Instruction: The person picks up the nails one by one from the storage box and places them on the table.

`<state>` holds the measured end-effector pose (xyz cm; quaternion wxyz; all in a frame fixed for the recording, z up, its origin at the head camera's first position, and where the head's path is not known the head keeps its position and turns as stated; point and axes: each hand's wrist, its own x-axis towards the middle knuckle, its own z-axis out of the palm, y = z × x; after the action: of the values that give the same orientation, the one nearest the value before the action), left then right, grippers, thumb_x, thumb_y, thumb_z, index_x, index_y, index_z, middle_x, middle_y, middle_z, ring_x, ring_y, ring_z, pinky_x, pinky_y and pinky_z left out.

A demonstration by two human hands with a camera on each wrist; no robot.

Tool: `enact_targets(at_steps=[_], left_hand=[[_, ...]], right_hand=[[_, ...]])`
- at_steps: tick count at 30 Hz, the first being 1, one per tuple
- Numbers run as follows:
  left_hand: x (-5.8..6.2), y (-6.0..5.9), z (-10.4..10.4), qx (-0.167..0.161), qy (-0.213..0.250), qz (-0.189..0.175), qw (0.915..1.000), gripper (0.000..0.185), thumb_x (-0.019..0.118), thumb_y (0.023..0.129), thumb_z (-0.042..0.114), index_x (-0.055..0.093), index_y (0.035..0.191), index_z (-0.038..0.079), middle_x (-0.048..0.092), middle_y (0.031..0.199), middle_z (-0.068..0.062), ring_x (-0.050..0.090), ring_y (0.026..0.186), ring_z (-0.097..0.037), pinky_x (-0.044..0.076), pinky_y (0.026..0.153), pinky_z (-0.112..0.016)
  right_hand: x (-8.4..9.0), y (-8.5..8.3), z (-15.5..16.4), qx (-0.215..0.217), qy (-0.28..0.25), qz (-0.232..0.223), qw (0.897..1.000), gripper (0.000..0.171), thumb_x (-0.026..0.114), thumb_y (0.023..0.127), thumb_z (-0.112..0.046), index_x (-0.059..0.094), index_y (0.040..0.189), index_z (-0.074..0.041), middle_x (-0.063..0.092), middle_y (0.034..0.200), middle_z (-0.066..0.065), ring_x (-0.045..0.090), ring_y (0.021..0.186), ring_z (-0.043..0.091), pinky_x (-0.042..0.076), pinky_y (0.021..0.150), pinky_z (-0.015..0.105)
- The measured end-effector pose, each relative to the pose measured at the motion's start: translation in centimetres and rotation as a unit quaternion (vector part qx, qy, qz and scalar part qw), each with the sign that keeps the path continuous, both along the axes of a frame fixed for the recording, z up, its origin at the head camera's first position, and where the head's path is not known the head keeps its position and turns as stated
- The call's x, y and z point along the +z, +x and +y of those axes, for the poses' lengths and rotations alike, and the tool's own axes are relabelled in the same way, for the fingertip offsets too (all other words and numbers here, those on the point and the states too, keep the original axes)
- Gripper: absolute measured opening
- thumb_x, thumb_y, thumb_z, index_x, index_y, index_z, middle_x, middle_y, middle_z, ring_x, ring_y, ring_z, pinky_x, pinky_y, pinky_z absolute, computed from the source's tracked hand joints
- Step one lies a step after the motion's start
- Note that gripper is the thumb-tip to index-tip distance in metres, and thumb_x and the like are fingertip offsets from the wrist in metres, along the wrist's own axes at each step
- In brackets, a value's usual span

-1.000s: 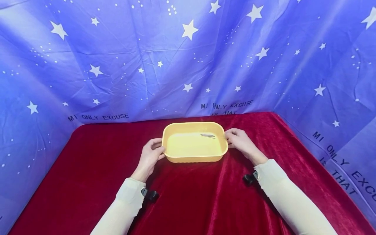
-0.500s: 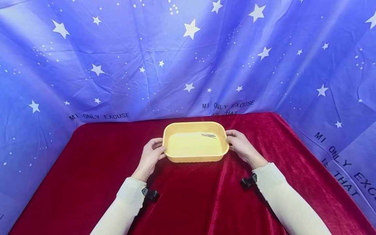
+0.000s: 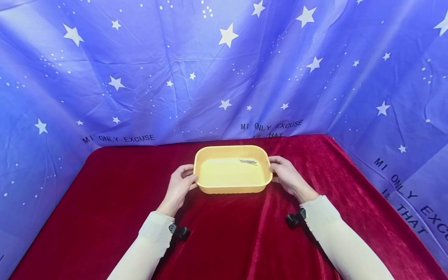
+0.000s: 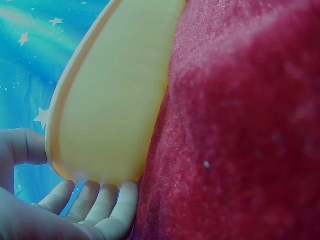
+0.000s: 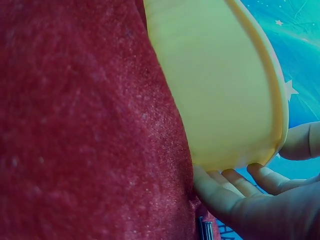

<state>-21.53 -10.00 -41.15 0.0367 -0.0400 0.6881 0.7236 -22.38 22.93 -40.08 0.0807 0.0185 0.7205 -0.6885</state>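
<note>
- The shallow yellow plastic tray sits at the centre of the red velvet tablecloth, thin metal nails in its far right corner.
- Left hand grips the left end, fingers under, thumb over the rim.
- Right hand grips the right end likewise.
- Since a second ago the right hand slid slightly nearer; the tray barely shifted, so it seems held, not lifted.

My fingertips go under the yellow tray, hidden in head view. Thin metal bits inside too small to ID. Wrist views cut off tray & most of both hands.
</note>
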Motion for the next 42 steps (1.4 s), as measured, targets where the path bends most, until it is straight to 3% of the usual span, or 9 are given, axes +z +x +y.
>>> enact_targets(at_steps=[17,31,35,42], left_hand=[[0.2,0.1,0.2,0.020,-0.010,-0.011,0.9997,0.050,0.054,0.078,-0.004,0.045,0.127,-0.004,0.054,0.122,-0.023,0.060,0.098,-0.030,0.056,0.078,-0.037],[0.1,0.3,0.1,0.016,-0.028,0.001,0.9995,0.046,0.054,0.079,-0.003,0.048,0.125,-0.006,0.055,0.118,-0.024,0.059,0.098,-0.029,0.055,0.079,-0.035],[0.6,0.4,0.1,0.025,-0.088,0.049,0.9946,0.042,0.059,0.079,-0.001,0.053,0.121,-0.005,0.059,0.117,-0.024,0.060,0.100,-0.029,0.053,0.079,-0.033],[1.5,0.4,-0.1,0.024,-0.198,0.119,0.9727,0.037,0.063,0.081,0.004,0.058,0.117,-0.003,0.061,0.114,-0.019,0.060,0.106,-0.029,0.053,0.083,-0.040]], right_hand=[[-0.3,0.0,0.1,0.001,-0.006,0.002,1.000,0.049,0.041,0.087,0.001,0.037,0.135,0.011,0.044,0.126,0.030,0.057,0.095,0.026,0.054,0.079,0.040],[-0.2,0.2,0.0,0.001,0.008,0.002,1.000,0.049,0.041,0.088,0.000,0.037,0.136,0.011,0.044,0.128,0.030,0.057,0.097,0.026,0.053,0.081,0.040],[-0.2,0.2,0.0,0.001,0.008,0.003,1.000,0.050,0.041,0.088,0.000,0.037,0.136,0.011,0.043,0.128,0.030,0.057,0.098,0.027,0.053,0.082,0.041],[-0.2,0.2,-0.1,-0.001,0.006,0.003,1.000,0.050,0.041,0.087,-0.001,0.038,0.136,0.009,0.044,0.129,0.030,0.057,0.099,0.028,0.053,0.082,0.041]])
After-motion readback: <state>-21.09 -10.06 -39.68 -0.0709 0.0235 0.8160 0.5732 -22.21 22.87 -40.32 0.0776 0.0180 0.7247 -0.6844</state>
